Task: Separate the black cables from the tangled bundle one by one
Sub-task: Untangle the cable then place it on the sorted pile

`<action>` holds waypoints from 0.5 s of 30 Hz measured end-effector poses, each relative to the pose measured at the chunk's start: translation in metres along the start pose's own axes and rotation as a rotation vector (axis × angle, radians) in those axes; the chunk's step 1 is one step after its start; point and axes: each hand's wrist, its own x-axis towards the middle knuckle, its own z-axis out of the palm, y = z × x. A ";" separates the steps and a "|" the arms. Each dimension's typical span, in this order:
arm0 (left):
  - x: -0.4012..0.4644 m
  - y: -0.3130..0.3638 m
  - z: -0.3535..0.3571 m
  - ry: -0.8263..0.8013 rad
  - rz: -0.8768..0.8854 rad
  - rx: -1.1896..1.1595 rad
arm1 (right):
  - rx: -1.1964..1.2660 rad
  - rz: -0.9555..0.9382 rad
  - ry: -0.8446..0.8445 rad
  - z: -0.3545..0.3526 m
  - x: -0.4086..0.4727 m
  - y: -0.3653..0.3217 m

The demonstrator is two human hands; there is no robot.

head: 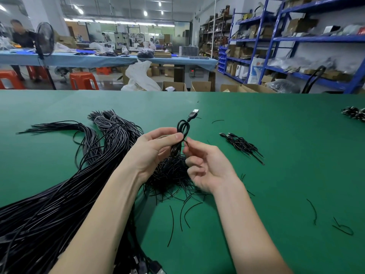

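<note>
A large bundle of long black cables lies across the left of the green table. My left hand grips a coiled black USB cable above the table, its silver plug pointing up and away. My right hand pinches a thin black strand at the coil, right beside my left thumb. Under both hands sits a heap of short thin black ties.
A small pile of finished coiled cables lies to the right of my hands. Loose tie pieces are scattered on the near right. Another black-and-white bundle sits at the far right edge. Boxes, shelves and stools stand beyond the table.
</note>
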 end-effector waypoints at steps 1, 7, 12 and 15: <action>0.001 0.000 -0.001 0.008 -0.004 0.001 | 0.050 0.026 -0.008 0.002 0.001 0.002; 0.001 0.000 -0.001 0.092 -0.102 -0.104 | -0.669 -0.815 0.212 -0.001 0.006 0.008; 0.000 0.001 0.002 0.103 -0.182 -0.186 | -1.130 -1.275 0.227 -0.016 0.007 0.007; 0.000 0.000 0.001 0.099 -0.207 -0.209 | -1.205 -1.341 0.246 -0.018 0.007 0.005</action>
